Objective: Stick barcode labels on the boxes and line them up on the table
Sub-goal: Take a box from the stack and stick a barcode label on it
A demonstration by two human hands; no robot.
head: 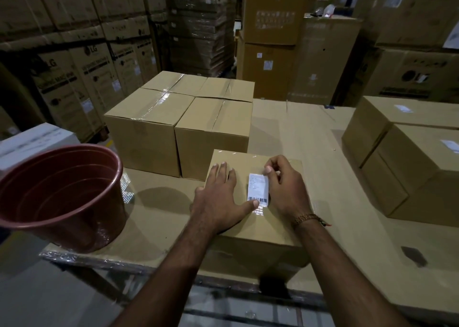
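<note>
A taped cardboard box (pixel 258 230) stands at the near edge of the table (pixel 323 168). A white barcode label (pixel 258 189) lies on its top. My left hand (pixel 219 197) rests flat on the box, fingers spread, its thumb pressing the label's lower edge. My right hand (pixel 285 186) sits just right of the label with fingertips pinched at its upper right corner. Two plain boxes (pixel 178 128) stand side by side behind, with more behind them. At the right, two boxes (pixel 407 168) carry white labels on top.
A red plastic bucket (pixel 62 195) stands on the table's left near corner. A white carton (pixel 32 140) sits beyond it. Tall stacks of warehouse cartons (pixel 82 61) surround the table on the far side. The table's cardboard cover shows between the box groups.
</note>
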